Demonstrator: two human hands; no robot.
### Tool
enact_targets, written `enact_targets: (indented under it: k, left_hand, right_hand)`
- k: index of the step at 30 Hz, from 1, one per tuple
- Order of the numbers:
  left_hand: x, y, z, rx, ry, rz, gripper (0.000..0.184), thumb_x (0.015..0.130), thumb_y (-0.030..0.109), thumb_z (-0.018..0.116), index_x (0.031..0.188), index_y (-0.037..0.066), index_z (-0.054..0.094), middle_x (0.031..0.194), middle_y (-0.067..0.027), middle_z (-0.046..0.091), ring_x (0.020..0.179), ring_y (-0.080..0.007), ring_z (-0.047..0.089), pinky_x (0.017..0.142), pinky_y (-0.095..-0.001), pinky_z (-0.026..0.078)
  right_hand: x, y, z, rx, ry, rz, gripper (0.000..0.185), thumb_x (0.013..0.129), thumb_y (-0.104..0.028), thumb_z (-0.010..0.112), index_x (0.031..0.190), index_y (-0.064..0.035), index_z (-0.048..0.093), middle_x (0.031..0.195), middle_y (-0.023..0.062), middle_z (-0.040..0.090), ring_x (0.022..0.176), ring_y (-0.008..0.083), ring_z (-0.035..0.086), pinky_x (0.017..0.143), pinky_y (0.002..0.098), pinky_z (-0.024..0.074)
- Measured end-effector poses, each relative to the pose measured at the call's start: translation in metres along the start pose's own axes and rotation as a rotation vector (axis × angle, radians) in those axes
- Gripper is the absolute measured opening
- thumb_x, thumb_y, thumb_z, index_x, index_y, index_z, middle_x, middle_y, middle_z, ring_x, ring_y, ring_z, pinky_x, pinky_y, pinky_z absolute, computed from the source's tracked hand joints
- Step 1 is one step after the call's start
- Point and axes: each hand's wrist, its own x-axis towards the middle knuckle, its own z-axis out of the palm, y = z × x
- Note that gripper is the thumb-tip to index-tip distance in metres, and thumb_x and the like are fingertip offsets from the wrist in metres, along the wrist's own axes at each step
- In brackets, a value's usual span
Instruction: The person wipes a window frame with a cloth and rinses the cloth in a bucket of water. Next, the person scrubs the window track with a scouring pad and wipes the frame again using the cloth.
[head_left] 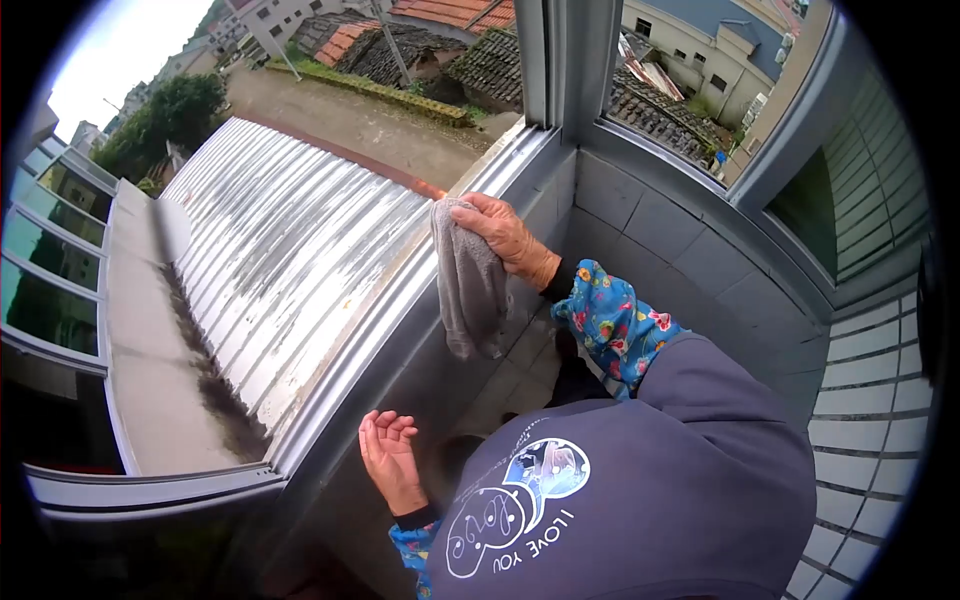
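Observation:
In the head view my right hand (508, 238) is closed round the top of a grey cloth (468, 285), which hangs down in folds over the inner edge of the window sill frame (400, 300). My left hand (392, 458) is lower in the view, on the inner side of the same frame. Its palm faces up, its fingers are loosely curled and a little apart, and nothing is in it. Blue flowered sleeves cover both forearms.
A tiled wall (650, 225) runs below the window at the right, with a window post (568, 70) at the corner. Outside lie a corrugated metal roof (290, 250) and a concrete ledge (150, 340). An opened glass pane (870, 170) stands at the far right.

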Motion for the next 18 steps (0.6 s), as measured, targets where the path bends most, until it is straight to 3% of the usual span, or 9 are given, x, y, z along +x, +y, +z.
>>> enact_targets:
  k: [4,6,10,12,14,17,18]
  left_hand:
    - [0.027,-0.016,0.009,0.063,-0.072,-0.160,0.021,0.099,0.020,0.049,0.109,0.003,0.055,0.093,-0.0119,0.062,0.080,-0.0250,0.064,0.066,-0.0329,0.053]
    - [0.039,-0.024,0.022,0.093,-0.102,-0.216,0.020,0.099,0.019,0.050,0.109,0.003,0.055,0.092,-0.0117,0.062,0.079,-0.0250,0.064,0.066,-0.0328,0.053]
    - [0.057,-0.035,0.063,0.100,-0.140,-0.242,0.018,0.099,0.018,0.050,0.108,0.003,0.054,0.091,-0.0116,0.062,0.078,-0.0250,0.065,0.065,-0.0327,0.053]
    - [0.068,-0.042,0.090,0.097,-0.154,-0.234,0.018,0.099,0.018,0.050,0.109,0.003,0.054,0.091,-0.0117,0.063,0.078,-0.0251,0.065,0.065,-0.0327,0.053]
    - [0.076,-0.051,0.106,0.130,-0.187,-0.242,0.018,0.099,0.018,0.050,0.109,0.003,0.054,0.092,-0.0121,0.063,0.078,-0.0250,0.066,0.065,-0.0329,0.054]
    - [0.085,-0.062,0.128,0.162,-0.201,-0.262,0.018,0.099,0.017,0.050,0.110,0.003,0.053,0.092,-0.0124,0.064,0.078,-0.0249,0.066,0.065,-0.0328,0.054]
    - [0.087,-0.064,0.135,0.166,-0.200,-0.274,0.018,0.099,0.017,0.050,0.110,0.003,0.053,0.092,-0.0125,0.064,0.077,-0.0248,0.066,0.065,-0.0328,0.054]
  right_hand:
    - [-0.049,-0.083,-0.031,0.207,0.087,-0.213,0.015,0.096,-0.017,0.059,0.102,-0.0034,0.061,0.089,0.0009,0.066,0.079,0.0058,0.063,0.072,0.0209,0.0531]
    - [-0.072,-0.136,-0.039,0.157,0.145,-0.399,0.014,0.097,-0.017,0.057,0.104,-0.0044,0.060,0.091,0.0025,0.067,0.079,0.0067,0.064,0.073,0.0218,0.0538]
    - [-0.104,-0.234,-0.064,-0.236,0.231,-0.827,0.021,0.096,-0.016,0.058,0.113,-0.0052,0.061,0.097,0.0038,0.068,0.083,0.0103,0.065,0.076,0.0228,0.0533]
    - [-0.111,-0.270,-0.090,-0.442,0.253,-0.910,0.024,0.094,-0.016,0.062,0.115,-0.0053,0.064,0.101,0.0059,0.069,0.088,0.0122,0.067,0.079,0.0250,0.0550]
    - [-0.109,-0.287,-0.118,-0.551,0.272,-0.859,0.025,0.096,-0.017,0.058,0.117,-0.0019,0.061,0.110,0.0085,0.066,0.095,0.0146,0.064,0.083,0.0283,0.0531]
    - [-0.071,-0.280,-0.165,-1.121,0.410,-0.856,0.025,0.087,-0.014,0.070,0.108,-0.0012,0.067,0.102,0.0006,0.061,0.093,0.0099,0.060,0.082,0.0203,0.0488]
    - [-0.051,-0.268,-0.198,-1.103,0.385,-0.777,0.023,0.087,-0.014,0.070,0.105,-0.0007,0.067,0.094,-0.0001,0.056,0.090,0.0097,0.057,0.080,0.0209,0.0458]
